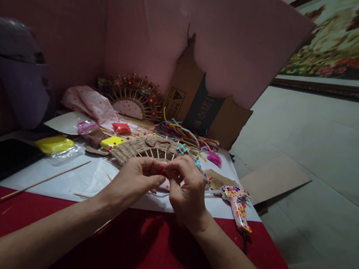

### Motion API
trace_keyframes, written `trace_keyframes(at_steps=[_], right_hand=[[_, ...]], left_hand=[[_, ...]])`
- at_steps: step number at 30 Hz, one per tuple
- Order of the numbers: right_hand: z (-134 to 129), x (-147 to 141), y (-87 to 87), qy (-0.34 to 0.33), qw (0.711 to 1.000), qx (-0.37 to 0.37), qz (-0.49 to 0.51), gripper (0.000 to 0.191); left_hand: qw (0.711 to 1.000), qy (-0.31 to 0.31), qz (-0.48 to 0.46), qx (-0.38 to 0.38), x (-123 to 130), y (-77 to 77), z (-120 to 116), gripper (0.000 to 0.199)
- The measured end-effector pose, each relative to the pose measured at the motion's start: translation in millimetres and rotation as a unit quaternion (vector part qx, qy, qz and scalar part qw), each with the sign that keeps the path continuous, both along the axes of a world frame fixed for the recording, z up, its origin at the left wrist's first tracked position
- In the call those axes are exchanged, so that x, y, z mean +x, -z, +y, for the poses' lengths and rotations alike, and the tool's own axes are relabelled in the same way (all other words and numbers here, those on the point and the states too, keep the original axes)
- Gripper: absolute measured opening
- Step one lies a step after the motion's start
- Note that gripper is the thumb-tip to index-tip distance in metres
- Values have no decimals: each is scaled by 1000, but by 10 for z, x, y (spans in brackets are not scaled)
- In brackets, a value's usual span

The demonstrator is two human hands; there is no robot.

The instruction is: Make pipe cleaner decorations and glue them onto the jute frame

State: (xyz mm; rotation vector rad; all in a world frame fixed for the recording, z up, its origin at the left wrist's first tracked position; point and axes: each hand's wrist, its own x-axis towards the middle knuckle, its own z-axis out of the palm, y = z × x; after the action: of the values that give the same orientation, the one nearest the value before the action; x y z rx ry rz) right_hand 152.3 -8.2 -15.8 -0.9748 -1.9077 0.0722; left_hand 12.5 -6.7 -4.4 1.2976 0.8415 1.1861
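My left hand [133, 176] and my right hand [186, 191] meet over the near edge of a fan-shaped craft piece. Their fingertips pinch together around a small red bit, which looks like modelling clay and is mostly hidden by the fingers. Behind them lies the craft piece [128, 149], an arch wound with brown twine, with thin sticks radiating inside it. Small coloured beads tip its outer edge, and a turquoise flower [182, 149] sits on its right side. Part of its pink dotted base shows below my fingers.
A flower-patterned glue gun [237, 205] lies at the right. Yellow clay [55, 145], red clay [121, 128] and colourful pipe cleaners [189, 135] lie around. A wooden stick [46, 180] rests at left. Behind stand a finished-looking fan [131, 93] and torn cardboard [202, 103].
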Motion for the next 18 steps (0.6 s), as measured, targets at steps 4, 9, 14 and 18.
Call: trace_keyframes(at_steps=[4, 9, 14, 18], right_hand=[[-15, -3, -22, -22, 1000, -5, 17, 22], [8, -8, -58, 5, 989, -100, 107, 13], [75, -34, -26, -64, 951, -246, 176, 18], [106, -42, -26, -89, 911, -322, 242, 22]], left_hand=[[1000, -11, 6, -26, 4, -16, -5, 7], [998, -31, -7, -54, -15, -39, -13, 13], [997, -57, -17, -55, -26, -46, -14, 13], [996, -76, -23, -52, -22, -49, -9, 12]])
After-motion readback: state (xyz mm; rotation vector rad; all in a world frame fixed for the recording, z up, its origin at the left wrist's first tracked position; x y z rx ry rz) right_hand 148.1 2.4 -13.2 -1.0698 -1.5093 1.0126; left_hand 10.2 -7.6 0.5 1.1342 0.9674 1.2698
